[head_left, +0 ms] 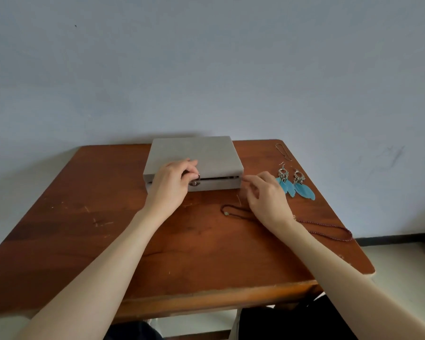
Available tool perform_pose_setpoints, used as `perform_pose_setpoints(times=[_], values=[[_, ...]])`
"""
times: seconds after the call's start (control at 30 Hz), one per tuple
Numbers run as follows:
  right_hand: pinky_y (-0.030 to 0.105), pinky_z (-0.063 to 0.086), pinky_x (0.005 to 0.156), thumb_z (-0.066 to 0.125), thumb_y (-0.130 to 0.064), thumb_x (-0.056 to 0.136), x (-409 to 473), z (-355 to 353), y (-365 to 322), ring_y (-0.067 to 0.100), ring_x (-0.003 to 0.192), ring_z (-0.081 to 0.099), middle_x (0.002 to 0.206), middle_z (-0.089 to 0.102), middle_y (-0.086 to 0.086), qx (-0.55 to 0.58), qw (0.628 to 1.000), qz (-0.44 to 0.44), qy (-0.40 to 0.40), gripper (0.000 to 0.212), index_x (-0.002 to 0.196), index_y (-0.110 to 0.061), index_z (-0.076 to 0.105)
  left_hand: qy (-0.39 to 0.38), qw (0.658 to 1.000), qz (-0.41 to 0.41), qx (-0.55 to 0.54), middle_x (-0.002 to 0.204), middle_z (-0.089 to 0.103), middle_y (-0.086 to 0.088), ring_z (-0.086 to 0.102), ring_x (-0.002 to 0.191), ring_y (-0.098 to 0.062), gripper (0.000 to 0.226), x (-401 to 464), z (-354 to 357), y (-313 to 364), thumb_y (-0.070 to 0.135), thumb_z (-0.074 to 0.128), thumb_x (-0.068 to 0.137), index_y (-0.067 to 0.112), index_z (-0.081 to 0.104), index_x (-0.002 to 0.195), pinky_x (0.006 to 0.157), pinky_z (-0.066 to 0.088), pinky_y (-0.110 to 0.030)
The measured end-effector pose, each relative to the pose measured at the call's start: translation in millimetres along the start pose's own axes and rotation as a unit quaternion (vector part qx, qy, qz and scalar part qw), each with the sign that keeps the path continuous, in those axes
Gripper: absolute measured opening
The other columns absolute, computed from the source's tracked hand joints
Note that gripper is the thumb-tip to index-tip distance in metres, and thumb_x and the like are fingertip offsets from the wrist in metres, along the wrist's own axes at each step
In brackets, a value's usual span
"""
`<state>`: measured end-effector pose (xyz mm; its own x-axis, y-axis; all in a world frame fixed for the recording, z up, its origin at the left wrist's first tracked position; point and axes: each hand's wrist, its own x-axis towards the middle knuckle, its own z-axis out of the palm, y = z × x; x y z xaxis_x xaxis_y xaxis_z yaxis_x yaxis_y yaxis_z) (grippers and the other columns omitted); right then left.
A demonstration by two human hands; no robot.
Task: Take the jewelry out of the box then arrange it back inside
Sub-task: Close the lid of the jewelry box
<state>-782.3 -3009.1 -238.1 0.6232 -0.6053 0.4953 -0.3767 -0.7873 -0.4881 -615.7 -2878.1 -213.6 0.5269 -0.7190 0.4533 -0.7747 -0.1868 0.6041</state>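
Beaded necklace (pixel 329 228) under right wrist, feather earrings (pixel 295 184) beside box (pixel 194 153)

A scuffed reddish-brown wooden table (pixel 84 229) carried a flat grey fabric-covered box (pixel 194 153) at its far edge. To the right lay two blue feather earrings (pixel 295 184), a thin chain (pixel 282 151) and a dark beaded necklace (pixel 329 229).

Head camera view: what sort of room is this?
Probably a plain room in a home: a worn wooden table against a bare painted wall, with a grey jewelry box and feather earrings.
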Motion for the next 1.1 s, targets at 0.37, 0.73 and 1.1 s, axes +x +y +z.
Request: perform_pose_setpoints(times=[0.37, 0.73, 1.1], values=[[0.04, 0.039, 0.084, 0.044, -0.026, 0.093, -2, 3, 0, 0.025, 0.094, 0.051, 0.102, 0.054, 0.006, -0.143, 0.986, -0.054, -0.064, 0.037, 0.129, -0.022, 0.051, -0.001, 1.0, -0.011, 0.005, 0.12, 0.064, -0.004, 0.053, 0.119, -0.014, 0.008, -2, 2, 1, 0.008, 0.059, 0.086, 0.008, 0.067, 0.085, 0.1, 0.036, -0.022], [0.041, 0.037, 0.086, 0.038, -0.028, 0.095, 5, 2, -11, 0.027, 0.098, 0.054, 0.103, 0.059, 0.007, -0.201, 0.97, -0.031, -0.131, 0.042, 0.136, -0.023, 0.038, 0.008, 1.0, -0.023, -0.003, 0.118, 0.065, -0.001, 0.058, 0.111, -0.013, 0.009, 4, -1, 3, 0.01, 0.058, 0.087, 0.012, 0.066, 0.083, 0.092, 0.037, -0.018], [0.044, 0.042, 0.09, 0.05, -0.016, 0.091, 2, -10, -7, 0.029, 0.116, 0.052, 0.121, 0.06, 0.008, -0.119, 0.99, -0.075, 0.008, 0.036, 0.127, -0.013, 0.053, 0.003, 0.999, 0.038, 0.015, 0.123, 0.061, -0.004, 0.044, 0.125, -0.01, 0.006, -11, 9, -8, 0.009, 0.06, 0.087, 0.01, 0.066, 0.084, 0.109, 0.031, -0.032]])
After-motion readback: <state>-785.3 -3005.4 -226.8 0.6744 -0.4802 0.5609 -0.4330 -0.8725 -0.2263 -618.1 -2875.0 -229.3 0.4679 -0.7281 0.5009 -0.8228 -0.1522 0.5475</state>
